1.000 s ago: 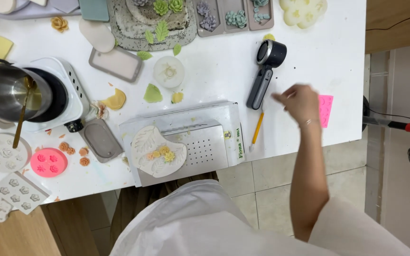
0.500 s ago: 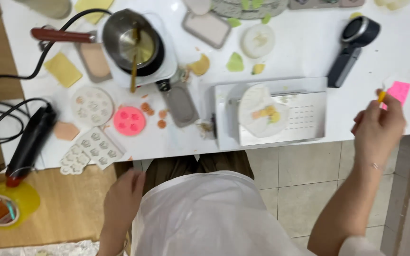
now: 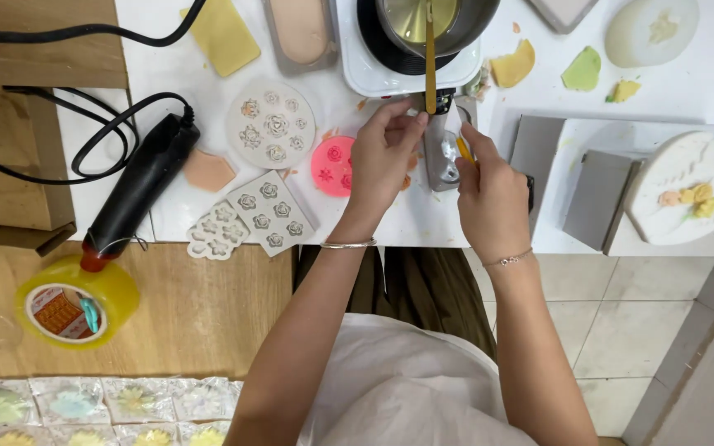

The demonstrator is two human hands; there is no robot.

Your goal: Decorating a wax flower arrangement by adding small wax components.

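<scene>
Your left hand (image 3: 386,153) pinches edge of grey mould (image 3: 442,153), steadying it on counter (image 3: 390,223); right hand (image 3: 489,194) grips yellow-handled tool (image 3: 465,151), tip over mould.

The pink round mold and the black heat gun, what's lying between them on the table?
In the head view, a peach hexagonal piece lies between the pink round mold and the black heat gun, with the white round flower mold just above that stretch.

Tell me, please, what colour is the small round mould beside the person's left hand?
The small round mould is bright pink, clearest in the head view.
</scene>
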